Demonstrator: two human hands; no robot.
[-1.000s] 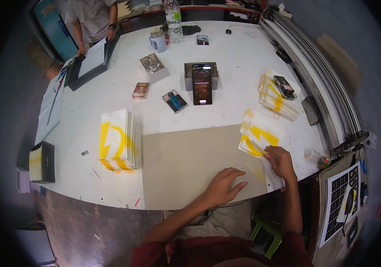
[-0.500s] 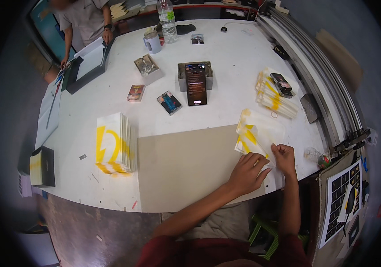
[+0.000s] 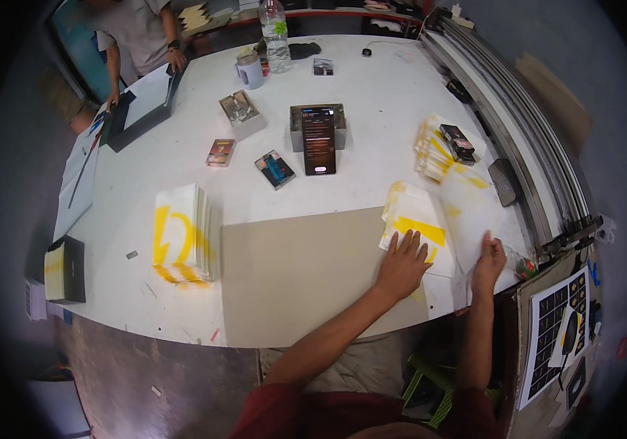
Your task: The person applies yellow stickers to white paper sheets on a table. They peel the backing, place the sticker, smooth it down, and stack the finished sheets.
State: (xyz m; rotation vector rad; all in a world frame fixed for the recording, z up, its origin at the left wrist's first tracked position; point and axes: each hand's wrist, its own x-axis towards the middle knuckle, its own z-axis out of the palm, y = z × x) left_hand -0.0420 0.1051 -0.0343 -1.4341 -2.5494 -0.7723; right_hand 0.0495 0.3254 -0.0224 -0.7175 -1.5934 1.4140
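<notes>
My left hand [image 3: 401,265] lies flat with fingers spread on a white sheet with a broad yellow print [image 3: 422,228], at the right of the table. Between the closed fingers of my right hand [image 3: 487,265] is the near edge of a thin, translucent sheet with faint yellow marks [image 3: 478,208]. That sheet is raised beside the printed one, and its far end overlaps a pile of yellow-and-white sheets [image 3: 430,150]. Left of the beige board [image 3: 306,278] stands a thick stack of white pieces with yellow print [image 3: 181,234].
A phone [image 3: 320,143] leans on a grey box. Small packs [image 3: 275,170], an open box [image 3: 241,113], a mug [image 3: 249,69] and a water bottle [image 3: 275,36] stand beyond. A metal rail [image 3: 525,132] runs along the right edge. Another person [image 3: 137,36] handles a dark-edged folder [image 3: 145,110].
My right hand has moved right, lifting the translucent sheet away from the printed one. My left hand has flattened, with its fingers spread on the printed sheet.
</notes>
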